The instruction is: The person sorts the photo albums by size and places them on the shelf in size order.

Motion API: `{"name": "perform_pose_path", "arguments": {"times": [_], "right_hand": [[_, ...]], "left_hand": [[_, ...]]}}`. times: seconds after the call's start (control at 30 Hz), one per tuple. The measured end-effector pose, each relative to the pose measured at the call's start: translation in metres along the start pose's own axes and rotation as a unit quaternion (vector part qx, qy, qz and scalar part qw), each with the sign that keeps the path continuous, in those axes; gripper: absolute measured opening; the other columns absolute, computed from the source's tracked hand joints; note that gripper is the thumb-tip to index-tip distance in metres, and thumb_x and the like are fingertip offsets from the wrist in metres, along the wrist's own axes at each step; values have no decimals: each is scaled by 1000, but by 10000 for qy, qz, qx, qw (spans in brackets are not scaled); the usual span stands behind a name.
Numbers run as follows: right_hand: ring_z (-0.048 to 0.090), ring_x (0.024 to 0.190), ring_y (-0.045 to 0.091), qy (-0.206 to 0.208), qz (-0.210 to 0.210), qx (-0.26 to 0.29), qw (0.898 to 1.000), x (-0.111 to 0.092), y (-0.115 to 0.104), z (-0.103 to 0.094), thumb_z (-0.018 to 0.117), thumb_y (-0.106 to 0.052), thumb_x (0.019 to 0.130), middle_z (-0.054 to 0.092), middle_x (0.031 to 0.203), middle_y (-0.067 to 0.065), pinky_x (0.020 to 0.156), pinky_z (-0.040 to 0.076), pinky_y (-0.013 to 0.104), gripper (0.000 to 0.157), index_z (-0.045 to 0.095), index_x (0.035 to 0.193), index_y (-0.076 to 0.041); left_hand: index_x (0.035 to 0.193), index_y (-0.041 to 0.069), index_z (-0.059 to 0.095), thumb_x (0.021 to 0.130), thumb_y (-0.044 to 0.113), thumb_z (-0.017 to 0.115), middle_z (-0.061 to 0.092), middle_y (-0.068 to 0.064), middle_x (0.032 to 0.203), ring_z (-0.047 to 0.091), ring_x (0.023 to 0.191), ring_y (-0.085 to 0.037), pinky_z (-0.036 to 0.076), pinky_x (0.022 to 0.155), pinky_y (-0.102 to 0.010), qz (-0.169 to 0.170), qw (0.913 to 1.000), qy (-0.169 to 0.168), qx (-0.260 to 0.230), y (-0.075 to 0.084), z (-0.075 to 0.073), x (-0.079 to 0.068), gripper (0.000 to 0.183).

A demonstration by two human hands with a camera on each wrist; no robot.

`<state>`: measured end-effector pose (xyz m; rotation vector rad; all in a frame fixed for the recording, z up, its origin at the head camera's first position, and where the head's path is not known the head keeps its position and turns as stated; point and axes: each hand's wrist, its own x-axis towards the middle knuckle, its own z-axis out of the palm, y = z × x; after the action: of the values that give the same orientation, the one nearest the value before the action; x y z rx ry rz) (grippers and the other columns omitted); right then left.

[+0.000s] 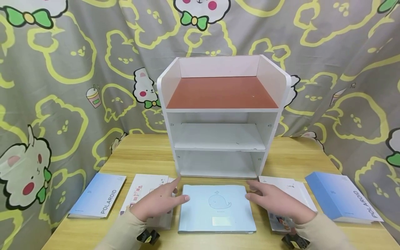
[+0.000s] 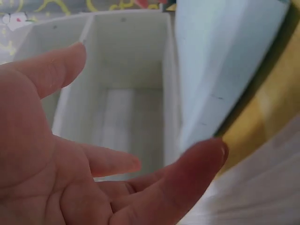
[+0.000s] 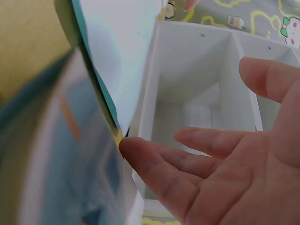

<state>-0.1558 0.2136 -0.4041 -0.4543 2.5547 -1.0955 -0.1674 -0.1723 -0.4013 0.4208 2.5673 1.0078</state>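
A light-blue book with a whale drawing on its cover lies flat on the table, in front of a white shelf unit. My left hand is at the book's left side, fingers spread and thumb over its edge in the head view. Opposite it, at the right side, is my right hand, palm turned inward. Both wrist views show nothing held in either the left palm or the right palm. Whether any fingertip touches the book, I cannot tell.
The shelf unit has a reddish-brown top and bare lower shelves. White illustrated books lie partly under the left arm and right arm. POLAROID-labelled blue albums sit at far left and far right. A patterned curtain surrounds the wooden table.
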Motion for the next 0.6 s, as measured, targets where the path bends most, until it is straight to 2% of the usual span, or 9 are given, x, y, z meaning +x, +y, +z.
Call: {"name": "perform_pose_path", "arguments": {"times": [0.1,0.17,0.23,0.3,0.5,0.57,0.6], "right_hand": [[56,126,38,-30,9,-116,9999,1,0,6,59,-45,102,55,142,21,99,47,57,71,40,152,2],[57,125,39,-46,-9,-206,9998,1,-1,9,60,-44,101,58,138,22,100,47,57,70,42,151,3],[57,124,39,-77,-51,-308,9995,2,-2,12,61,-42,101,60,135,22,99,47,57,69,44,149,4],[56,126,39,-141,-70,-388,9991,3,-2,15,61,-42,101,59,137,23,101,46,58,68,46,147,5],[49,133,40,-276,-140,-365,9989,3,-4,22,60,-42,101,52,146,21,106,41,58,66,48,146,5],[50,132,39,-283,-169,-272,9991,2,-4,23,60,-43,102,52,146,20,105,41,58,66,48,147,3],[56,125,39,-316,-161,-194,9992,2,-4,23,59,-43,102,58,138,22,101,45,55,66,47,148,3]], "left_hand": [[158,0,26,96,51,65,66,-12,102,64,61,-24,52,59,-40,-8,9995,-260,-171,-6,5,3,89],[158,-1,25,97,49,64,65,-7,92,63,58,-23,52,56,-38,10,9989,-398,-241,-9,8,5,88],[158,-4,22,97,47,64,64,-5,89,64,58,-24,53,57,-38,2,9983,-489,-325,-11,11,6,90],[158,-6,17,97,47,64,64,-7,85,65,58,-25,54,57,-39,-54,9972,-562,-493,-12,14,7,94],[158,-7,14,96,39,69,61,-11,87,65,59,-27,56,54,-41,-151,9935,-556,-984,-15,21,9,95],[159,-5,13,96,33,71,60,-11,89,66,61,-27,57,54,-41,-94,9913,-538,-1194,-18,24,10,94],[159,-5,12,96,29,71,60,-12,89,66,61,-27,58,54,-41,-66,9897,-538,-1327,-19,25,11,93]]}}
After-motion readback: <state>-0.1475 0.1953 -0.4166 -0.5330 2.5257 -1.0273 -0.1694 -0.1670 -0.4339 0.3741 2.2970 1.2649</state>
